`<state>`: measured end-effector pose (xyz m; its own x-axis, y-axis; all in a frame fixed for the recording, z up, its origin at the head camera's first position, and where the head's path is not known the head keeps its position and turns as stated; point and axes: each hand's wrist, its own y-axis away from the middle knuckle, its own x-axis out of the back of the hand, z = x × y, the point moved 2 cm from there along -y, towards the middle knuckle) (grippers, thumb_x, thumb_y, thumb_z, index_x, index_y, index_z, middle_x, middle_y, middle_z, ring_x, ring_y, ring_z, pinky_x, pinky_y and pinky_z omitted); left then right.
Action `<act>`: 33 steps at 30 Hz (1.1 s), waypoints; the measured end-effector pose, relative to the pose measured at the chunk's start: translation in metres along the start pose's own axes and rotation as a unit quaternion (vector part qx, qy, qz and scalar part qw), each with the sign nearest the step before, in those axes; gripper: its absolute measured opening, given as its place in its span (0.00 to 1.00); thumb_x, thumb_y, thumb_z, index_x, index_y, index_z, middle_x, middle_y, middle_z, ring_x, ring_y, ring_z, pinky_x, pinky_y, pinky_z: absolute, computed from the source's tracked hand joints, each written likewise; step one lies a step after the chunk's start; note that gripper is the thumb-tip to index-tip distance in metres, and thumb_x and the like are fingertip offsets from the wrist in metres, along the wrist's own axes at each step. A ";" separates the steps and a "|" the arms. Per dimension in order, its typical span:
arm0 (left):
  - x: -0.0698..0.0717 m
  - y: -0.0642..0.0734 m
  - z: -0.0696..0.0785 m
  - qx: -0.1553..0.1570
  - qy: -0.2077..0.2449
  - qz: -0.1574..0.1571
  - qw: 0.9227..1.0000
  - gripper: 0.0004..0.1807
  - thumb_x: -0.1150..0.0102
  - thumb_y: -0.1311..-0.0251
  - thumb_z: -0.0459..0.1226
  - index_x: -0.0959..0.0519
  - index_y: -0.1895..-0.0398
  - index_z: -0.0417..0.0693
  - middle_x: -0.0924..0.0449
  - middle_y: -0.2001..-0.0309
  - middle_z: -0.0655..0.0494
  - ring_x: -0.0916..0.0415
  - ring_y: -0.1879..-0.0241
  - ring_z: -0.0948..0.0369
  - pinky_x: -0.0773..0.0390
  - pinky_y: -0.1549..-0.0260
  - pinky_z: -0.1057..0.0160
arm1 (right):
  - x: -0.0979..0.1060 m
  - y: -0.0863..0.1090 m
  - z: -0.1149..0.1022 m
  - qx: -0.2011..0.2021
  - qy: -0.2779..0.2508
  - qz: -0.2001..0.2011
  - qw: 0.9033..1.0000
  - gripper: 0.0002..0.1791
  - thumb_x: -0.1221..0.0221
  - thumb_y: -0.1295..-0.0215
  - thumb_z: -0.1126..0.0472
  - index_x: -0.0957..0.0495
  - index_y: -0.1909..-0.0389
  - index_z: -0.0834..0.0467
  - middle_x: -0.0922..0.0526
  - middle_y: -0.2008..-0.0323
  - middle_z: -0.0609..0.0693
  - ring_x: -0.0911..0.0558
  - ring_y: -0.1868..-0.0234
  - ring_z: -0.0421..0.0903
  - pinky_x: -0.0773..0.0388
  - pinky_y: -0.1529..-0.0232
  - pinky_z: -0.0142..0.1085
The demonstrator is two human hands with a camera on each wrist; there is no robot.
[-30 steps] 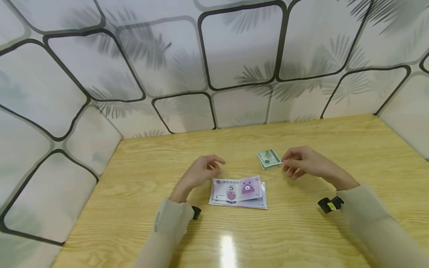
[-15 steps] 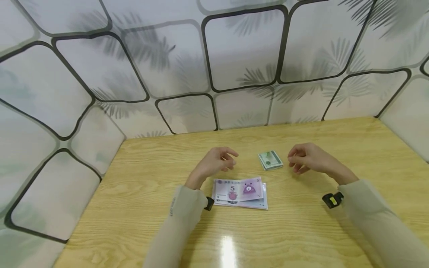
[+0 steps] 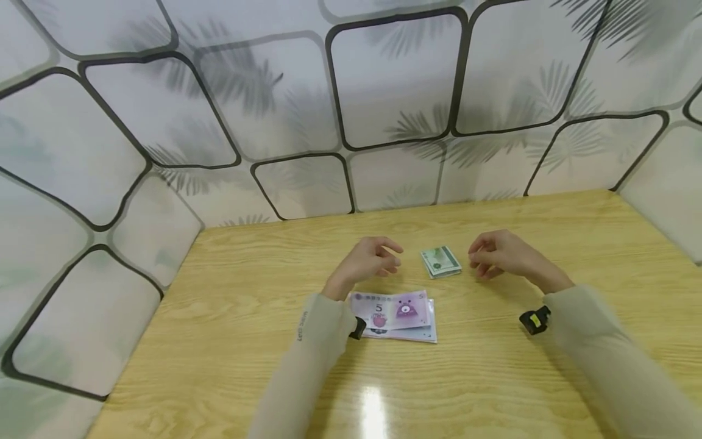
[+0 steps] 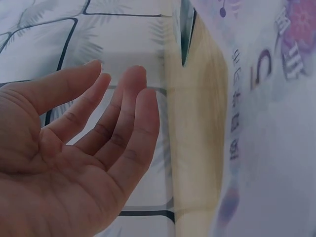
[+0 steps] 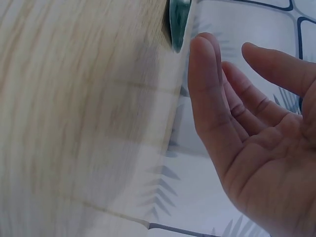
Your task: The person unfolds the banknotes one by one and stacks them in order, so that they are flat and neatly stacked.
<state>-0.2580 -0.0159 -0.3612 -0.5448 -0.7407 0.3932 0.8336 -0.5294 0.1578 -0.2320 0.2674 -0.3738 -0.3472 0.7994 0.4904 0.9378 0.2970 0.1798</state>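
A small folded green banknote [image 3: 441,261] lies on the table between the two hands in the head view. My left hand [image 3: 368,261] hovers to its left, fingers loosely bent and holding nothing. On the other side, close to the note's right edge, is my right hand [image 3: 503,255], also loosely curled around nothing. Nearer to me, a purple play banknote marked 5 [image 3: 392,310] rests on a bluish note [image 3: 423,333], beside the left wrist. The left wrist view shows relaxed fingers [image 4: 146,116] apart from the purple note; the right wrist view shows relaxed fingers [image 5: 210,94] near the green note's edge [image 5: 179,22].
The wooden table [image 3: 466,378] backs onto a pale wall covering [image 3: 395,91] with dark rounded outlines and leaf prints. It also stands along the left and right sides. A black wrist strap [image 3: 534,320] shows at the right cuff.
My left hand has moved right and slightly away from me, toward the green banknote. The right hand has drawn back a little from that note's edge. The banknotes lie where they were.
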 end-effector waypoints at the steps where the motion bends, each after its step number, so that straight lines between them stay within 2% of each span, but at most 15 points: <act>1: -0.001 -0.002 -0.001 0.002 0.003 0.000 1.000 0.16 0.43 0.30 0.28 0.23 0.41 0.31 0.17 0.54 0.35 0.17 0.53 0.42 0.16 0.52 0.52 | -0.001 -0.001 0.000 -0.001 -0.001 0.000 1.000 0.13 0.45 0.26 0.68 0.27 0.51 0.77 0.16 0.64 0.58 0.15 0.67 0.50 0.13 0.64 0.41; 8: -0.009 -0.012 -0.004 0.028 0.033 0.004 0.999 0.17 0.45 0.31 0.26 0.23 0.41 0.32 0.18 0.51 0.35 0.18 0.51 0.43 0.16 0.50 0.53 | 0.000 -0.008 0.002 -0.010 -0.002 0.001 1.000 0.13 0.44 0.26 0.68 0.27 0.52 0.76 0.16 0.64 0.59 0.15 0.67 0.50 0.13 0.65 0.40; 12: -0.013 -0.018 -0.004 0.039 0.044 0.012 0.998 0.16 0.44 0.32 0.26 0.22 0.42 0.31 0.18 0.52 0.35 0.17 0.53 0.44 0.16 0.52 0.54 | 0.001 -0.011 0.004 -0.022 -0.012 0.000 1.000 0.13 0.44 0.27 0.68 0.28 0.52 0.76 0.16 0.64 0.59 0.15 0.68 0.49 0.13 0.65 0.39; 18: -0.019 -0.025 -0.008 0.061 0.046 0.014 0.997 0.15 0.42 0.33 0.25 0.22 0.44 0.32 0.16 0.54 0.39 0.16 0.55 0.47 0.15 0.53 0.56 | 0.000 -0.016 0.007 -0.019 -0.019 -0.015 1.000 0.12 0.45 0.27 0.69 0.28 0.53 0.76 0.17 0.66 0.57 0.16 0.70 0.47 0.13 0.68 0.38; 25: -0.023 -0.028 -0.003 0.058 0.026 0.010 0.998 0.16 0.41 0.32 0.28 0.21 0.43 0.33 0.16 0.56 0.41 0.16 0.58 0.51 0.16 0.54 0.57 | -0.002 -0.019 0.008 -0.024 -0.018 -0.028 0.999 0.12 0.44 0.27 0.69 0.28 0.53 0.76 0.16 0.67 0.56 0.17 0.70 0.46 0.14 0.68 0.38; 33: -0.032 -0.036 -0.004 0.070 0.049 0.010 0.996 0.15 0.40 0.32 0.28 0.21 0.44 0.34 0.16 0.56 0.42 0.16 0.56 0.50 0.16 0.54 0.59 | -0.003 -0.022 0.008 -0.022 -0.019 -0.032 0.999 0.11 0.44 0.27 0.69 0.28 0.53 0.76 0.16 0.67 0.56 0.17 0.71 0.46 0.14 0.68 0.38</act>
<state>-0.2707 0.0252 -0.3831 -0.5280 -0.7910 0.3091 0.8456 -0.4557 0.2781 -0.2520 0.2628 -0.3862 -0.4054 0.7993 0.4436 0.9126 0.3254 0.2477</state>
